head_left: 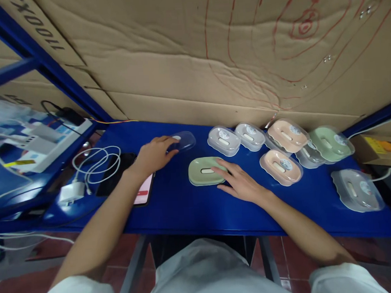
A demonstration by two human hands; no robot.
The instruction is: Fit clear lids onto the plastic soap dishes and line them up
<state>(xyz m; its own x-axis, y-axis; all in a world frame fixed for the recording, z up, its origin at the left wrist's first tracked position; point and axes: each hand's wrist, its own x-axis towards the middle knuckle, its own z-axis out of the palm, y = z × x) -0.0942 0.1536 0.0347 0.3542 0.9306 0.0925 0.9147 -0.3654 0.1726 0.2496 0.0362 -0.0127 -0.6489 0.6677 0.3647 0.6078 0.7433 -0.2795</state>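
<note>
My left hand is at the back of the blue table, its fingers and thumb closed around the left end of a clear plastic lid. A round pale sticker on the lid is partly covered by my fingers. In front of me a green oval soap dish lies flat, with a pale slotted piece at its centre. My right hand rests at the dish's right end, fingers spread and touching its rim, the thumb near its front edge.
Several soap dishes under clear lids, grey, peach and green, stand to the right. At left are a lit phone, a white charger with coiled cable and a power strip. Cardboard walls the back.
</note>
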